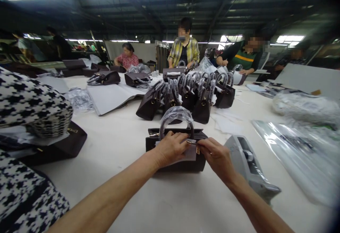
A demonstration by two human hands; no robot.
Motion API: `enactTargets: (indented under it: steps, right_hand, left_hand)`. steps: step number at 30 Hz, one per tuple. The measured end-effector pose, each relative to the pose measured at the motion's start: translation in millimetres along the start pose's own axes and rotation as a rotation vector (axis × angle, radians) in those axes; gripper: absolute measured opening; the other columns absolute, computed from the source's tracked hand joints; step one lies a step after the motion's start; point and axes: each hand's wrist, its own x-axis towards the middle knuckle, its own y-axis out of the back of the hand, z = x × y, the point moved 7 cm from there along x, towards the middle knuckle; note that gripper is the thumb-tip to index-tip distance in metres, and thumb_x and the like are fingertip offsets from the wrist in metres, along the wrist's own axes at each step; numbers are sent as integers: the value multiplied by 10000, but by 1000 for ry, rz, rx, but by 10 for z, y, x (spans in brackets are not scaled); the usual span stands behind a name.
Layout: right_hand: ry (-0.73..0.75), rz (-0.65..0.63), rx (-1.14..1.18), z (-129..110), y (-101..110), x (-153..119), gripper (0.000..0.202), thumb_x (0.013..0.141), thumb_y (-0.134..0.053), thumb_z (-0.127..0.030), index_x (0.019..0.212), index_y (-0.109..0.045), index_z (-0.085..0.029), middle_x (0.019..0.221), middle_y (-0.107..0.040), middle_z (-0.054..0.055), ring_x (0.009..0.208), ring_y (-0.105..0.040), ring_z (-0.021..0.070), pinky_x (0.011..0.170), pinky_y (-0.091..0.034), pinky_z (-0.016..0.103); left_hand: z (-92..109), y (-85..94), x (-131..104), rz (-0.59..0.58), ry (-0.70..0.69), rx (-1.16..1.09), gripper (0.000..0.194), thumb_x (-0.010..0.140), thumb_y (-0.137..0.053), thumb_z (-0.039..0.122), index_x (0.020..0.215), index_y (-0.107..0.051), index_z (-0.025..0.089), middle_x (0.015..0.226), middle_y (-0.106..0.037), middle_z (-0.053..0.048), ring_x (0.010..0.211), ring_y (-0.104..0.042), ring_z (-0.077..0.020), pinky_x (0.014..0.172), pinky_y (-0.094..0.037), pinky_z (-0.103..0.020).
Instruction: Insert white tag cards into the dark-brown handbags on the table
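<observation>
A dark brown handbag [176,166] stands upright on the table in front of me, its raised handle [175,114] wrapped in clear plastic. My left hand [172,148] lies over the upper front of the bag, fingers bent and pressed on a thin whitish sheet [190,153]. Close beside it, at the bag's upper right, my right hand [216,155] is closed in a pinch near a gold-coloured fitting [198,149]. A small dark piece seems to be at those fingertips, too small to name. Part of the bag's front is hidden by my hands.
A grey tape dispenser [245,162] stands just right of the bag. Several brown handbags [203,105] crowd behind it. Clear plastic bags [297,148] lie at right. At left a person's houndstooth sleeve [34,101] reaches over another bag [73,140]. Co-workers stand across the table.
</observation>
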Motion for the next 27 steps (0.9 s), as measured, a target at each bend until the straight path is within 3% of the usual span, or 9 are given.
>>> enactTargets:
  steps: [4,8,11,14,16,18,21,24,27]
  right_hand:
    - [198,-168,-23,-128,-101,26,173,882,-425,-185,918,-592,-214,841,-599,27,736,-548,125,648,-442,234]
    - [345,-293,-128,-260,-150,-23,155,872,-436,-189,896,-590,-196,852,-593,49,786,-522,160,666,-447,271]
    - [350,-216,-248,-379,-135,-51,150,857,-457,-209,785,-584,-174,821,-569,61,744,-515,165,626,-449,277]
    - [279,-102,-182,-442,-117,-104,155,874,-428,-186,850,-581,-167,861,-561,65,722,-539,128,620,-468,233]
    - [246,-78,-91,-433,-138,-163,153,877,-428,-165,937,-569,-171,887,-556,64,741,-552,117,647,-482,218]
    - [273,-50,-31,-421,-149,-227,177,867,-440,-125,994,-555,-171,921,-548,75,797,-558,124,681,-491,222]
    - [396,15,-39,-449,-139,-315,240,846,-452,-66,1054,-537,-151,964,-554,102,881,-558,149,717,-504,246]
    - [546,42,-157,-567,-160,-381,269,837,-465,-51,1091,-519,-121,1009,-587,133,911,-568,181,735,-518,288]
    - [631,71,-294,-711,-192,-412,230,834,-479,-57,1049,-543,-112,1008,-622,142,798,-590,179,650,-518,287]
  left_hand:
    - [-26,-13,-11,-12,38,-68,423,675,-658,219,1032,-442,152,1146,-566,-108,1066,-521,-264,786,-472,-419]
    - [-26,13,3,-20,87,-133,416,644,-691,198,985,-461,140,1228,-520,-160,1148,-480,-268,884,-464,-415]
    - [-5,112,-4,-31,101,-112,504,586,-745,205,1002,-469,138,1291,-468,-178,1227,-396,-298,1002,-392,-448]
    - [58,295,-130,25,56,21,568,595,-741,198,1078,-449,138,1372,-380,-167,1298,-270,-327,1062,-309,-514]
    - [89,415,-293,119,51,103,428,687,-661,186,1069,-470,155,1329,-442,-135,1235,-375,-296,1017,-387,-463]
    - [101,474,-476,220,80,171,219,774,-552,169,990,-516,178,1187,-561,-96,1044,-528,-240,886,-491,-390]
    - [81,388,-656,279,158,205,91,819,-477,158,873,-541,195,1024,-621,-52,831,-565,-191,723,-529,-347]
    - [41,244,-679,294,228,164,70,831,-473,181,829,-541,200,1018,-610,-48,843,-552,-195,729,-520,-354]
    - [12,170,-645,319,273,141,82,836,-465,191,806,-541,186,1014,-599,-72,837,-550,-197,748,-520,-364]
